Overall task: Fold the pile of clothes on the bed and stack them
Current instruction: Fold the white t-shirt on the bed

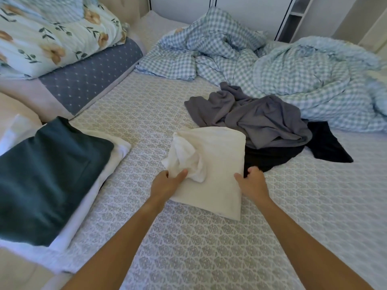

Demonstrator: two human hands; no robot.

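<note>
Clothes fill my view of the bed [188,258]: a folded white garment [217,164] sits mid-mattress between both hands. My left hand [167,185] grips its near-left edge, thumb on top beside a bunched pocket of loose cloth. My right hand [252,184] holds the near-right edge, thumb on the fabric, fingers curled over the side. Just behind it lie a crumpled grey garment [257,118] and a black garment [326,143], touching each other, unfolded. At left, a folded dark teal piece [46,176] rests on white folded cloth [117,151]. A checked duvet [293,65] is heaped at the far side.
</note>
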